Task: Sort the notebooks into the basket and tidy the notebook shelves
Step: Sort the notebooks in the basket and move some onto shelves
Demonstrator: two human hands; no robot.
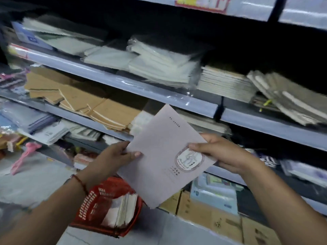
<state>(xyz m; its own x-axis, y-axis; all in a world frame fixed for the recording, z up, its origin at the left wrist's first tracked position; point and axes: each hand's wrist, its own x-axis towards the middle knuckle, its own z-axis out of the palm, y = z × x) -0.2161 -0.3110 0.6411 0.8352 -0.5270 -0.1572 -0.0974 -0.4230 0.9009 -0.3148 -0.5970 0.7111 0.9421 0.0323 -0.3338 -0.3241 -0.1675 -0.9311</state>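
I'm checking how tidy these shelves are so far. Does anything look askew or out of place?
Yes. The brown kraft notebooks on the second shelf lie fanned and crooked, not stacked. On the right of the shelf above, grey notebooks have slumped sideways beside a neat stack. A pink item lies loose lower left.

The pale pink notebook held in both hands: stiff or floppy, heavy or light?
The pale pink notebook is probably light and thin: the left hand and right hand only pinch its edges. It stays flat unsupported, so likely fairly stiff. The smooth cover may slip.
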